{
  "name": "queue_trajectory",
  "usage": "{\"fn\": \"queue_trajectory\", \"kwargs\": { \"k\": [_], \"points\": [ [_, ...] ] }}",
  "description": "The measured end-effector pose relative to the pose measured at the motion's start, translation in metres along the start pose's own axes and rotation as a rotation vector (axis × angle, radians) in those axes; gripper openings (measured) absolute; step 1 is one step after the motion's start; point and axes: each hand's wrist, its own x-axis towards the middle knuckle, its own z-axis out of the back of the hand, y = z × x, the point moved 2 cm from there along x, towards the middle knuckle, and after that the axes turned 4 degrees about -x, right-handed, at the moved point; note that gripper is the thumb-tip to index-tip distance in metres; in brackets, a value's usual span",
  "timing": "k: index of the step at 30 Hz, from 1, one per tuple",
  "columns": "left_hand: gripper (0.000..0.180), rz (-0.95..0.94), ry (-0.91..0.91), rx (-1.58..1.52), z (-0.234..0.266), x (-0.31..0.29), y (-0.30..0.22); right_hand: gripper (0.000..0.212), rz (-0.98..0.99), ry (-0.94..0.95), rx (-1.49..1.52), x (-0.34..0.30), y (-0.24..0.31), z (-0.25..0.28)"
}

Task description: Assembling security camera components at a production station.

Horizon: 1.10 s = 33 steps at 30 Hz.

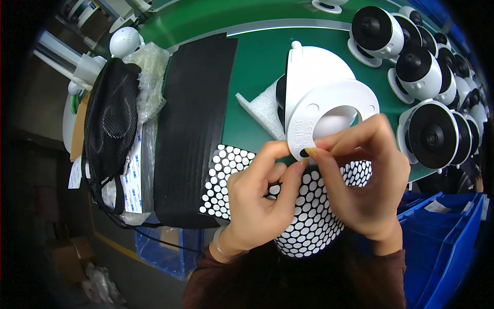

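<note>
A white, rounded camera-like device lies tipped over, with its ring-shaped base facing me and a large hole through it. My left hand has its index finger and thumb closed at the base's lower left edge. My right hand pinches a small black round pad against the base's lower rim, where one fingertip touches the ring. Under both hands spreads a black sheet with rows of white dots, curving down at the near edge. White foam lies beside the device.
Many similar white devices with black fronts stand at right. A black board covers the table's left part, beside a black mesh bag and bubble wrap. Blue bins stand at lower right. The tabletop is green.
</note>
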Motion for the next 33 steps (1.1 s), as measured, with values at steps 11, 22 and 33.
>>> {"fn": "queue_trajectory", "kwargs": {
  "k": [11,22,33],
  "points": [
    [0.014,-0.050,0.224,0.138,0.017,-0.012,-0.032,0.026,0.097,0.210,0.013,-0.027,-0.003,0.030],
    [0.017,-0.115,0.345,0.172,-0.002,-0.007,-0.043,0.018,-0.090,0.271,0.291,-0.047,-0.012,0.043],
    [0.005,-0.025,0.279,0.218,-0.006,-0.009,-0.041,0.017,0.157,0.007,0.062,-0.043,-0.016,0.034]
  ]
}}
